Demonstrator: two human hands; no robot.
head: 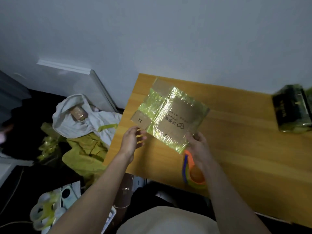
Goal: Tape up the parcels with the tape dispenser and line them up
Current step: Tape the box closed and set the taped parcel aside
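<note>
A flattened cardboard parcel (pixel 177 115), heavily wrapped in shiny yellow-green tape, is held up over the wooden table (pixel 236 149). My right hand (pixel 197 142) grips its near right corner. My left hand (pixel 133 141) is just under the parcel's left flap, marked "11", with fingers spread and relaxed; whether it touches the flap I cannot tell. An orange and blue tape dispenser (pixel 194 173) lies on the table below my right wrist. A second parcel (pixel 293 108), dark and wrapped in yellow-green tape, sits at the table's far right.
On the dark floor to the left lie a white cloth bag (pixel 79 120) with a brown jar, crumpled yellow tape and cardboard (pixel 84 149), and several tape rolls (pixel 43 215). A white wall stands behind the table.
</note>
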